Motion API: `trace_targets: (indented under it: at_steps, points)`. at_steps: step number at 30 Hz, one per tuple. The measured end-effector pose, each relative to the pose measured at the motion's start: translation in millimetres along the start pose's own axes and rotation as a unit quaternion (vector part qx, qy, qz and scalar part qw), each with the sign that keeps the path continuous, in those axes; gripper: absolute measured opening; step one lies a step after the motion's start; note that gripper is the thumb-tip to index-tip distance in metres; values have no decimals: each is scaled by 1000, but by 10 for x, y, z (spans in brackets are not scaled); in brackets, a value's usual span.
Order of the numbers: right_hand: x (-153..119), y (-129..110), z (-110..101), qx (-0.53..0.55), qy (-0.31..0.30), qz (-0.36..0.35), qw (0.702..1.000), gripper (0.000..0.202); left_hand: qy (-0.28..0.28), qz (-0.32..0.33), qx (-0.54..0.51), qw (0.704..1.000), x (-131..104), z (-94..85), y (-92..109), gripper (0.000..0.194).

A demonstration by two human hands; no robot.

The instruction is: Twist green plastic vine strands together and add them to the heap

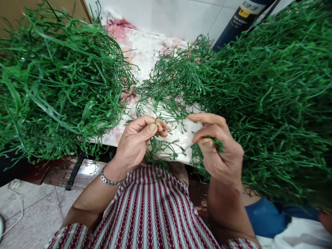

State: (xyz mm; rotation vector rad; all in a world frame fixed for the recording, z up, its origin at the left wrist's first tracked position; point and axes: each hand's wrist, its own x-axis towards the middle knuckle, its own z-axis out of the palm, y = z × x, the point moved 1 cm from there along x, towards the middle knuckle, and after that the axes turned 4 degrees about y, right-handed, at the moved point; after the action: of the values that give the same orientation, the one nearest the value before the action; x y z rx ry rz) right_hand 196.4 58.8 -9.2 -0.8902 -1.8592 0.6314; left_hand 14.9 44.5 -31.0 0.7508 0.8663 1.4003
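My left hand [136,140] is closed in a pinch, thumb against fingers, on a thin green stem [156,120] that looks like plastic. My right hand [223,152] is curled round a small bunch of green stems [219,144], its index finger reaching out toward the left hand. A gap separates the two hands. Beneath and between them, loose green stems [178,77] with small forked tips lie scattered over a white, pink-stained work surface [141,45].
A tall heap of broader green pieces [57,86] rises on the left. On the right stands a larger heap of thin stems [280,103]. Behind it leans a dark blue cylinder [236,24] near the tiled wall [176,17]. Another person's blue clothing [267,216] shows at lower right.
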Motion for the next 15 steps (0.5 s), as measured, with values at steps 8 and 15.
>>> trace_targets:
  at_steps: [8, 15]
  points:
    - [97, -61, 166, -41, -134, 42, 989, 13, -5, 44, 18, 999, 55, 179, -1, 8]
    - [-2, 44, 258, -65, -123, 16, 990, 6, -13, 160, 137, 977, 88, 176, -38, 12]
